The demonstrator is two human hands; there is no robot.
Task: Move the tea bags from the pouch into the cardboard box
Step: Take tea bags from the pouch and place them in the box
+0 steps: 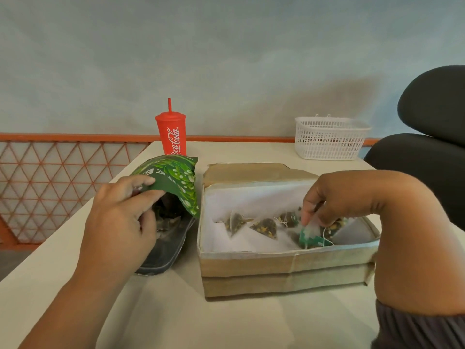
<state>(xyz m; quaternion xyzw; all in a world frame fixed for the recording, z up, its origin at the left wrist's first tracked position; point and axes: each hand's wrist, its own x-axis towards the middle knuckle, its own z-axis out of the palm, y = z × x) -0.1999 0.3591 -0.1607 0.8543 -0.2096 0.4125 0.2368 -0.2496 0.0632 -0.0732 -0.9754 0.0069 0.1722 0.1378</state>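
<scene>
A green leaf-patterned pouch (176, 182) lies on the table, mouth toward me, with dark tea bags inside. My left hand (120, 215) pinches its upper lip and holds it agape. To its right stands the cardboard box (284, 270), lined with white paper. Inside it lie several pyramid tea bags (264, 227), one with a green tag (312, 239). My right hand (337, 197) reaches down into the box's right half, its fingertips pinching a tea bag (332, 229) just above the lining.
A red Coca-Cola cup (172, 134) with a straw stands behind the pouch. A white plastic basket (329, 138) sits at the table's far right. A black chair (432, 137) is at the right; an orange lattice railing (63, 172) runs beyond the table's left edge.
</scene>
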